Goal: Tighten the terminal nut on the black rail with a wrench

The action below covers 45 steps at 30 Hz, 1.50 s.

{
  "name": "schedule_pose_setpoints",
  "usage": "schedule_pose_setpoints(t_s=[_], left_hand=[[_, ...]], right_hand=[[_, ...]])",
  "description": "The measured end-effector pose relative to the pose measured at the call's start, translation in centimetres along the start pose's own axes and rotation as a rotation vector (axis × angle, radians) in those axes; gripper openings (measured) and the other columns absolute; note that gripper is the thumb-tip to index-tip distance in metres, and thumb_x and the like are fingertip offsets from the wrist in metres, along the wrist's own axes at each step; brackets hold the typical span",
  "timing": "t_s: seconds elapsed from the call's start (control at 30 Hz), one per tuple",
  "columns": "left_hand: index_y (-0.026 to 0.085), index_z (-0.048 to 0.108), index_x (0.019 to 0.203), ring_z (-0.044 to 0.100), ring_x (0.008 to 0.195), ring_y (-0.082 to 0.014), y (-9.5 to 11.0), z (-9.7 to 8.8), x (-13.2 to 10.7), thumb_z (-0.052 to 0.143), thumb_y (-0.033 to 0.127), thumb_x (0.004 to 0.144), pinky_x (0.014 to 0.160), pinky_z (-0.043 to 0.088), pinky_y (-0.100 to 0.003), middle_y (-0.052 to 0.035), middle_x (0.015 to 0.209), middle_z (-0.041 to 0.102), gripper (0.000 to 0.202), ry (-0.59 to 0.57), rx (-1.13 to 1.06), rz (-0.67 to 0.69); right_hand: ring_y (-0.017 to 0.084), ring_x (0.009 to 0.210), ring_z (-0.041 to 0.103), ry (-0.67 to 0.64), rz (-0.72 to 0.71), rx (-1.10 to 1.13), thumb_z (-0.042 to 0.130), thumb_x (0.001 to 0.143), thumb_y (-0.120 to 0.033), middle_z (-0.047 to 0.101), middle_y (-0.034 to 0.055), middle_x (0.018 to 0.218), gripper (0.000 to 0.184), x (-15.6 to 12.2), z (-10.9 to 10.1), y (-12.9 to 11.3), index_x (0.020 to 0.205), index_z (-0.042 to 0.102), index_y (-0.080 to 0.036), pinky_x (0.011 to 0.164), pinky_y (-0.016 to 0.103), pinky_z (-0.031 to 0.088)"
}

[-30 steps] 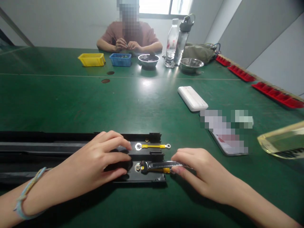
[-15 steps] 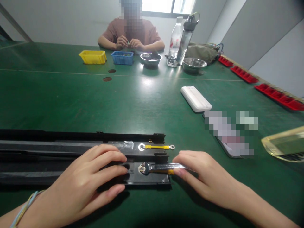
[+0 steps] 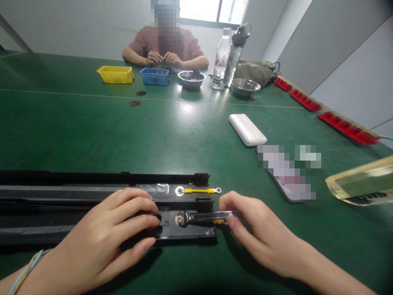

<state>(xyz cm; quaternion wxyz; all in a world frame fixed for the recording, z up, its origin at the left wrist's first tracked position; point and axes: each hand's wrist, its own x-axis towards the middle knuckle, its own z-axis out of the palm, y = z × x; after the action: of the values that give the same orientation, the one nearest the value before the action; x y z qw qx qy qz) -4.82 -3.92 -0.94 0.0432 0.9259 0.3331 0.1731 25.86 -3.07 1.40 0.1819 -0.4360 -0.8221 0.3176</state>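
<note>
Two long black metal channels (image 3: 196, 234) lie side by side along the table's near left. My left hand (image 3: 119, 229) rests over the nearer channel, fingers spread and thumb by its near wall. My right hand (image 3: 254, 225) is closed on the handle of a silver wrench (image 3: 202, 217), thumb below and fingers above. The wrench's head sits around a small nut (image 3: 179, 219) near that channel's right end. Below the handle, part of a yellow cable (image 3: 217, 221) shows, mostly hidden. In the farther channel lies a yellow cable with ring terminals (image 3: 199, 191). A small brass nut (image 3: 190, 182) is near it.
A white power bank (image 3: 247, 130) and a phone (image 3: 284, 176) lie to the right, near a yellowish clear object (image 3: 359, 182). Farther back stand a yellow bin (image 3: 115, 76), a blue bin (image 3: 154, 78), metal bowls (image 3: 192, 84) and bottles (image 3: 219, 65). Across the table sits a person (image 3: 166, 49).
The view has shifted slightly to the right. My right hand has slid a little outward along the wrench handle. The wrench head stays on the nut, and my left hand stays on the channel.
</note>
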Motion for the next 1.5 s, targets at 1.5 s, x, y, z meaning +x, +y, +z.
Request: schedule_pose_setpoints(t_s=[1.5], left_hand=[[0.027,0.064,0.1,0.054,0.108,-0.0185,0.2,-0.3,0.4,0.057,0.022,0.084,0.089,0.049,-0.027,-0.001,0.1,0.066,0.019,0.015,-0.032,-0.006]], right_hand=[[0.011,0.053,0.047,-0.024,0.155,0.692,0.084,0.066,-0.043,0.057,-0.0012,0.06,0.034,-0.4,-1.6,3.2,0.078,0.067,-0.016,0.048,0.023,0.036]])
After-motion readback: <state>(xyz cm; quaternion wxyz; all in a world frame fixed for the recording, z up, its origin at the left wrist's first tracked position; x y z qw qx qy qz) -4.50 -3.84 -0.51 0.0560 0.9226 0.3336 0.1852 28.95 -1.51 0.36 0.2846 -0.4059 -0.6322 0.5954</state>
